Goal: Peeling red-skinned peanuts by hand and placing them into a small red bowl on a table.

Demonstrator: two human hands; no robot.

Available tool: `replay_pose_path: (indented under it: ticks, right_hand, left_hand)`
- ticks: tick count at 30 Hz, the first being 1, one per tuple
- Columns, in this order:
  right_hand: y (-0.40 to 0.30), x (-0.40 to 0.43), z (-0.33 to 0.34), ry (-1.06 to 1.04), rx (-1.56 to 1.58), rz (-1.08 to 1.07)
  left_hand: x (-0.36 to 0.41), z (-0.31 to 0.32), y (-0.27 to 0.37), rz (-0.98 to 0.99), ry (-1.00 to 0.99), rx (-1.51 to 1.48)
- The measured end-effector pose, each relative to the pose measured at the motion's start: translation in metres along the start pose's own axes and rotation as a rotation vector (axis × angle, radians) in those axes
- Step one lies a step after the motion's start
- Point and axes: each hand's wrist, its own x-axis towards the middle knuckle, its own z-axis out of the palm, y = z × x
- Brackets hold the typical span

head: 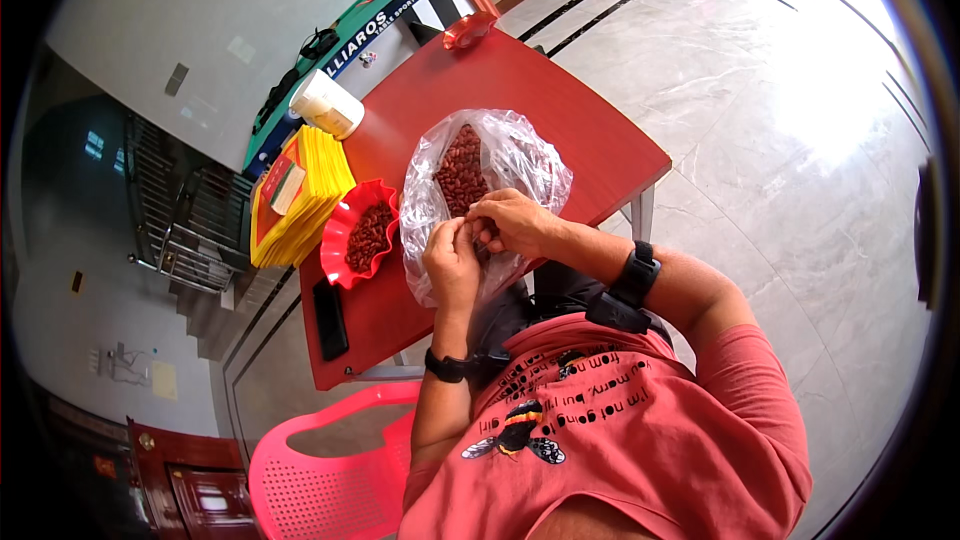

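Note:
A clear plastic bag (525, 154) lies open on the red table (420, 82), with many dark red, bean-like pieces (460, 172) inside it. Over the near side of the bag, my left hand (454, 259) and my right hand (514, 221) meet at their fingertips. The fingers of both are bent and pinched together. Whatever is between them is too small and too covered to make out. Left of the bag stands a red bowl with a wavy rim (341, 229), partly filled with similar dark red pieces (369, 238).
A black phone (330, 319) lies near the table's left edge. Behind the bowl are a stack of yellow packets (311, 191) and a white tub (328, 105). Another red dish (469, 30) sits at the far edge. A pink plastic chair (330, 472) stands left of me.

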Motion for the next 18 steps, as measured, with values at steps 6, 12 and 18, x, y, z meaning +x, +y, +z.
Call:
replay_pose_path:
  ticks: [6,12,18]
  right_hand:
    - [0.003,0.001,-0.004,-0.055,-0.204,-0.126]
    - [0.003,0.002,-0.003,-0.012,-0.081,-0.026]
    - [0.001,0.001,-0.001,-0.009,0.012,0.007]
  left_hand:
    - [0.002,-0.002,0.009,0.053,-0.009,-0.007]
    - [0.003,-0.001,0.015,-0.03,0.002,-0.084]
    - [0.008,-0.004,-0.01,0.041,-0.055,0.148]
